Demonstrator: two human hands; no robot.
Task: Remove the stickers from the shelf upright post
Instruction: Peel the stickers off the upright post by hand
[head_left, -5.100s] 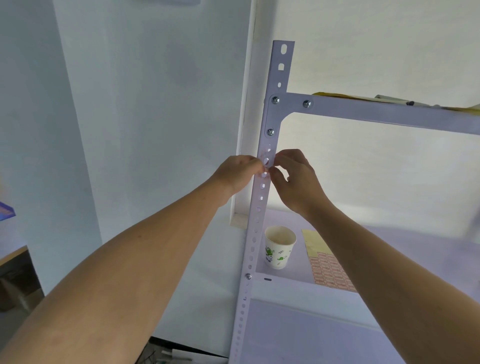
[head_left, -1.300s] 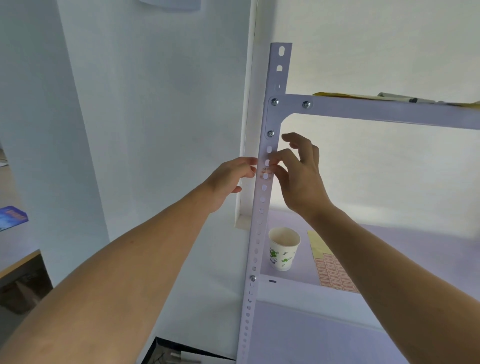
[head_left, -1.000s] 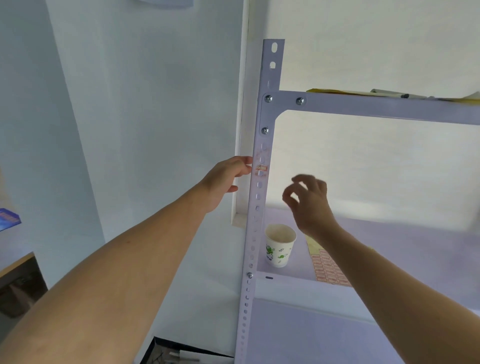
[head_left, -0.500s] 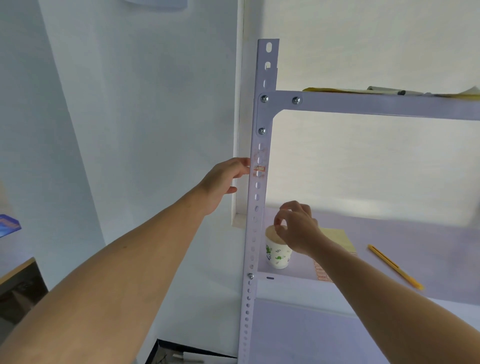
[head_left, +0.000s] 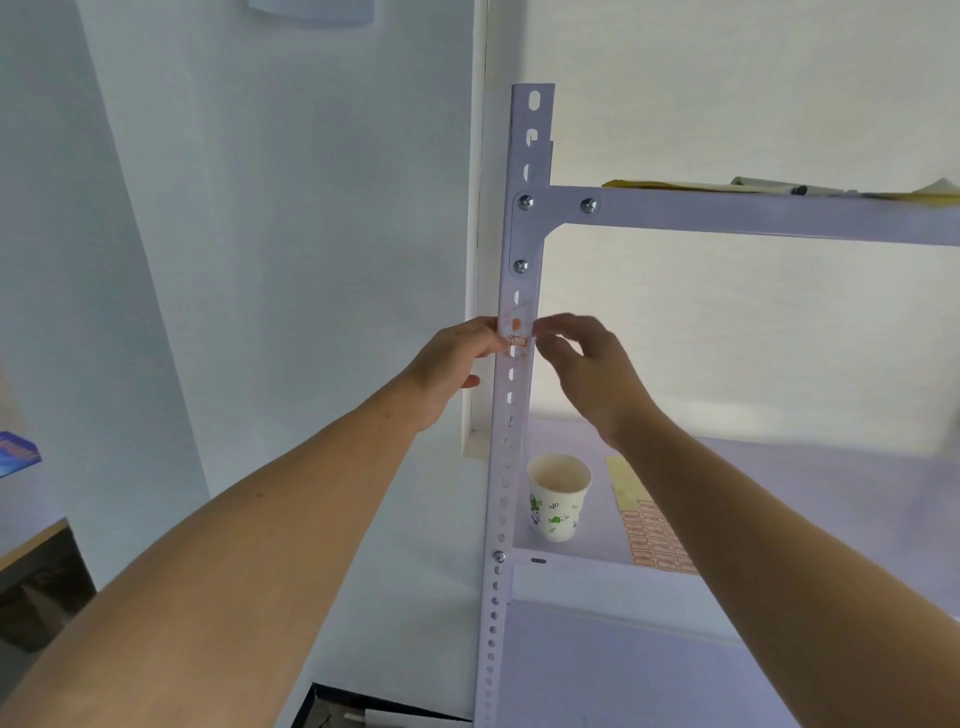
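The white perforated upright post stands in the middle of the head view. A small red-outlined sticker sits on its front face at hand height. My left hand grips the post's left edge at that height, fingers behind the metal. My right hand hovers at the post's right edge, its loosely curled fingertips just right of the sticker and holding nothing visible. The hand is slightly blurred.
A paper cup stands on the lower shelf beside the post, with a sticker sheet to its right. Yellow papers and a pen lie on the upper shelf. White walls stand behind and to the left.
My right hand dropped from the post to the paper cup, then rose back to the post beside the sticker. My left hand stayed on the post.
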